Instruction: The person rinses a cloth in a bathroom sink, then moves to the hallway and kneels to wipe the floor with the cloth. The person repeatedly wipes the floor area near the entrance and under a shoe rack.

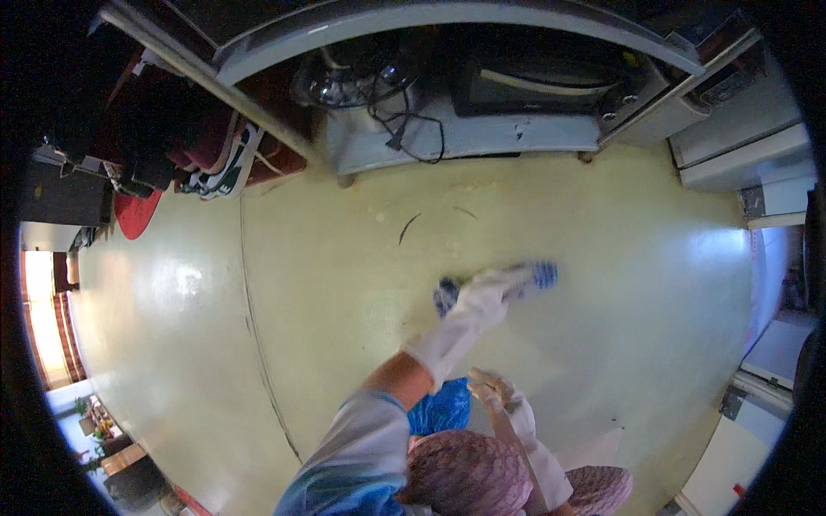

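My left hand (487,297), in a whitish glove, reaches forward over the pale floor and is shut on a blue-and-white patterned thing (446,295), perhaps a cloth. Parts of it stick out on both sides of the hand; motion blur hides its outline. Nearer my body, my right hand (495,392), also gloved, has bent fingers; whether it holds anything cannot be told. Just left of it lies shiny blue plastic (445,409), perhaps a cover or bag. Pink patterned fabric (468,474) shows below, close to my body.
Ahead stands a metal-framed rack (452,24), with a black appliance (535,90) and a dark power cord (413,138) on its low shelf. Shoes (232,164) sit at the upper left. White cabinets (742,148) line the right. Dark curved marks (408,227) show on the floor.
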`<state>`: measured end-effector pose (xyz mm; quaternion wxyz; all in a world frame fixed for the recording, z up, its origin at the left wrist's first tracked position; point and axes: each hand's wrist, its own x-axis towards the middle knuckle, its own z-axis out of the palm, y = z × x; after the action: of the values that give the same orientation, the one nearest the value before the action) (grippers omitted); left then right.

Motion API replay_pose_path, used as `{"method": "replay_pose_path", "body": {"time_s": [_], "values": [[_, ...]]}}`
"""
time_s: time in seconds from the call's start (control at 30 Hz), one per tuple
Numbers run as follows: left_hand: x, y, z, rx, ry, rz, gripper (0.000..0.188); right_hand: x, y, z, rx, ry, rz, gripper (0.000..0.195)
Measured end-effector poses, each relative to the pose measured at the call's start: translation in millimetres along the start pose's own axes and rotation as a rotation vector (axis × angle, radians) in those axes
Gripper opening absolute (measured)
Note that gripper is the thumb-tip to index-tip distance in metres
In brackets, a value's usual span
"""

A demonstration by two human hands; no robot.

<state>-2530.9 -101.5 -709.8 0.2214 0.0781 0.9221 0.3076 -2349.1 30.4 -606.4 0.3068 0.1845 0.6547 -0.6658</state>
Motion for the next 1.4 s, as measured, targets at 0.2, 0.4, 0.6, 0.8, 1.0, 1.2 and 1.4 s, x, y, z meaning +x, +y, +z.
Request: {"method": "replay_pose_path", "body": {"time_s": [0.2, 0.4, 0.6, 0.8, 1.0, 1.2, 1.4], "values": [[-46.5, -99.7, -65.2, -0.411, 0.376, -0.5, 0.054, -25.4, 38.2, -42.9, 0.128, 0.342, 0.153, 0.042], [60.6, -107.4, -106.4, 0.293, 0.47, -0.459, 0.041, -34.3, 74.0, -20.9, 0.3, 0.285, 0.137, 0.037], [58.7, 22.8, 23.5, 0.294, -0.011, 0.21, 0.029, -45.0, 59.5, -10.3, 0.231, 0.103, 0.107, 0.037], [-114.6, 60.4, -74.1, -0.385, -0.579, -0.562, 0.051, -61.0, 75.8, -45.2, 0.146, 0.238, 0.161, 0.037], [-303.3, -191.7, -71.5, -0.976, 0.945, -0.286, 0.057, -70.4, 86.5, -47.5, 0.114, 0.2, 0.224, 0.04], [-182.0, -173.7, -20.6, -0.059, 0.907, -0.615, 0.051, -79.2, 91.4, -29.6, 0.142, 0.144, 0.27, 0.04], [-105.2, -1.5, 61.8, 0.151, 0.17, -0.085, 0.059, -82.8, 66.9, -17.6, 0.252, 0.175, 0.318, 0.033]]}}
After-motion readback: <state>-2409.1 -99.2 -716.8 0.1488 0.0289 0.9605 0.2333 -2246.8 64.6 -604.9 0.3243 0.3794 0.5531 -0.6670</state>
